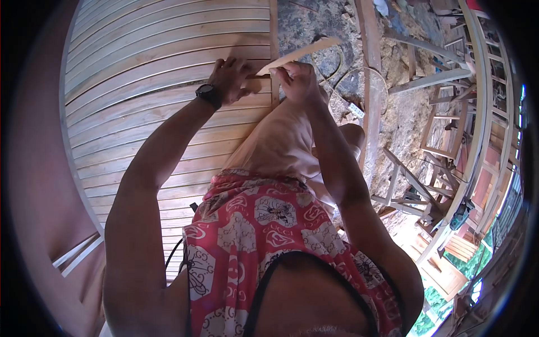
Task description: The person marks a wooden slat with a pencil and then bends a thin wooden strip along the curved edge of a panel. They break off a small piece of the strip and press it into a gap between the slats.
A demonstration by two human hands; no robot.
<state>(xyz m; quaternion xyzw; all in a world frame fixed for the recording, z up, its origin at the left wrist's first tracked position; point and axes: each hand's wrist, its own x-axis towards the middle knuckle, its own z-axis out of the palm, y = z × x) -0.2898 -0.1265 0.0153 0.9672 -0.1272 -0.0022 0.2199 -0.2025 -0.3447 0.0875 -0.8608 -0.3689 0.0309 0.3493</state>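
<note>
A thin, pale, curved strip of wood (pixel 303 54) lies at a slant over the edge of a slatted wooden panel (pixel 168 67). My right hand (pixel 300 83) pinches the strip along its lower side, thumb and fingers closed together. At the strip's near end, my left hand (pixel 229 80) curls over the slats, its fingertips closed around that end. A dark watch (pixel 209 95) sits on the left wrist. The strip's far end sticks out past the right hand, over the dark ground.
A looped cable (pixel 359 70) and a white power strip (pixel 356 110) lie beyond my right knee. A long wooden beam (pixel 370 33) runs along the panel's right side. Wooden frames (pixel 449 123) and trestle legs (pixel 407 180) stand farther right.
</note>
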